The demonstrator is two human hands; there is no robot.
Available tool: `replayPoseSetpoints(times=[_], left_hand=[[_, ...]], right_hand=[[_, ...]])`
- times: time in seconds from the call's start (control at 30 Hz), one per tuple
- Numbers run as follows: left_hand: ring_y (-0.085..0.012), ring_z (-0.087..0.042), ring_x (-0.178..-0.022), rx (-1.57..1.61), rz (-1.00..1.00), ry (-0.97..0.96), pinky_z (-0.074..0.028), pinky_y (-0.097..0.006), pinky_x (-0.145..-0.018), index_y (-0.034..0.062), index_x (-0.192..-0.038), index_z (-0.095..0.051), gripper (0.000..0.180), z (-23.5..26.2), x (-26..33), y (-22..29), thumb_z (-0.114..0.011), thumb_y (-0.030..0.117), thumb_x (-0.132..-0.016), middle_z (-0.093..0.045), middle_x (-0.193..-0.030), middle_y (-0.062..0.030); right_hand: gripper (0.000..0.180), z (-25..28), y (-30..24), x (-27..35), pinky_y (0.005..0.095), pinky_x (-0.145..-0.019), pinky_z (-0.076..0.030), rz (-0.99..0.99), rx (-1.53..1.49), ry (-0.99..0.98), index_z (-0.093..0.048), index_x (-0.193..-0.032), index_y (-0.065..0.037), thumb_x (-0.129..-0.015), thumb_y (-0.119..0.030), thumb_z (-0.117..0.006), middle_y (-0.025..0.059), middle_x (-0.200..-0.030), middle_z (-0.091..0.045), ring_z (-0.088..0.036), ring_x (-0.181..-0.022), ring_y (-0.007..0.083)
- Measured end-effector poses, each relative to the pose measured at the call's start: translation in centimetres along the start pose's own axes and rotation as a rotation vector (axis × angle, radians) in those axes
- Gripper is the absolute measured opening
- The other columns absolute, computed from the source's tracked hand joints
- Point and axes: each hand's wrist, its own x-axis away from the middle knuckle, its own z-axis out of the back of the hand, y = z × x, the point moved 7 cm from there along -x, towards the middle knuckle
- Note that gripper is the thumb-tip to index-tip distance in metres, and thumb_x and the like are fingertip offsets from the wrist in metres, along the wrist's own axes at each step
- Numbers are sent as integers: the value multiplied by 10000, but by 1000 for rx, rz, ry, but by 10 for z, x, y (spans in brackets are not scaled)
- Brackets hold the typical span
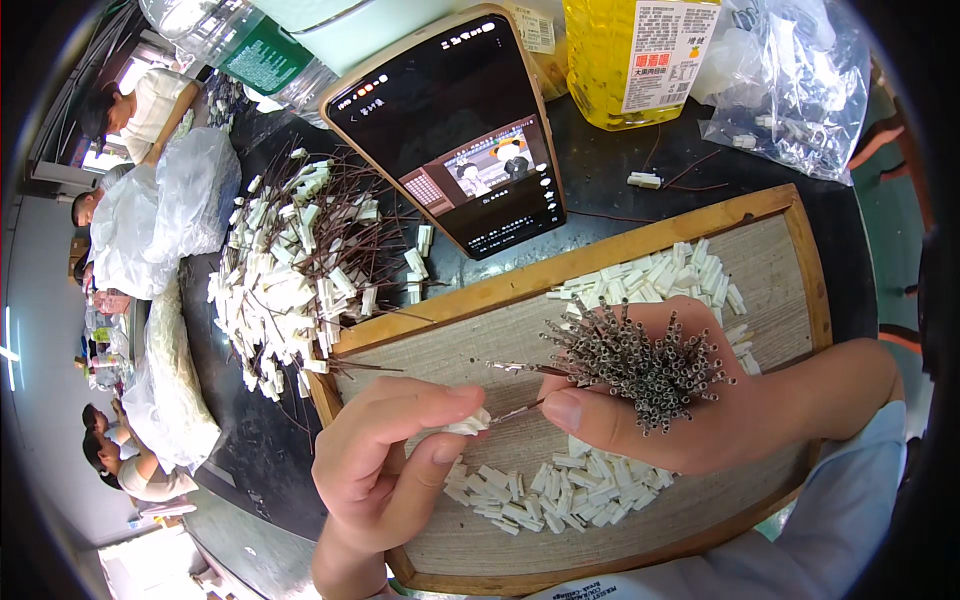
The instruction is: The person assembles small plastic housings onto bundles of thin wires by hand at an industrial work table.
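Observation:
My left hand (375, 470) pinches a small white plastic connector housing (468, 424) between thumb and fingertips. Wrapped round a thick bundle of thin wires with metal crimped ends (650, 375) is my right hand (700, 450). Its thumb and fingertip single out a brown wire (520, 409), whose tip points at the housing; whether it is inside I cannot tell. Below both hands lies a wood-framed tray (740, 210). Loose white housings (570, 492) are heaped on it near me, with more housings (670, 278) behind my right hand.
A tangled pile of white connectors with brown wires (280, 290) lies left of the tray. Behind it stand a lit phone (450, 130), a green-labelled bottle (262, 55) and a yellow bottle (600, 60). A clear bag (800, 90) is at right. People sit at far left.

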Motion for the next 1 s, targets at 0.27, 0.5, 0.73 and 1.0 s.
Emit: replayPoseSetpoints(times=[0.27, 0.5, 0.73, 1.0], left_hand=[[-184, -589, -732, -23, -9, -17, -451, -245, -640, -42, -968, -625, 194, 0, 2, -2, -601, -23, -776, -649, -902, -137], [-200, -606, -717, -232, -103, -125, -474, -257, -614, -40, -926, -647, 217, -15, -5, 13, -654, -60, -710, -654, -838, -139], [-215, -602, -733, -236, -69, -199, -480, -269, -625, -37, -949, -640, 233, -19, -5, 15, -658, -45, -717, -642, -861, -146], [-234, -530, -645, -485, -236, -134, -435, -316, -591, -15, -922, -590, 128, -13, -4, 26, -564, 75, -834, -584, -756, -91]], right_hand=[[94, -1, 1, 2, 189, -583, -464, 75, 6, -31, -637, -818, -1, -783, -74, -685, 26, -706, -643, -580, -655, 45], [90, -3, 1, -2, 196, -513, -411, 260, 196, -95, -632, -805, 3, -781, -65, -687, 17, -669, -620, -536, -593, 34], [160, -3, -4, -1, 228, -500, -370, 369, 317, -132, -586, -872, 4, -727, -11, -652, 32, -631, -541, -459, -585, 45], [135, -15, -4, -1, 221, -479, -399, 384, 323, -197, -601, -810, -4, -776, -87, -702, 29, -684, -612, -539, -571, 48]])
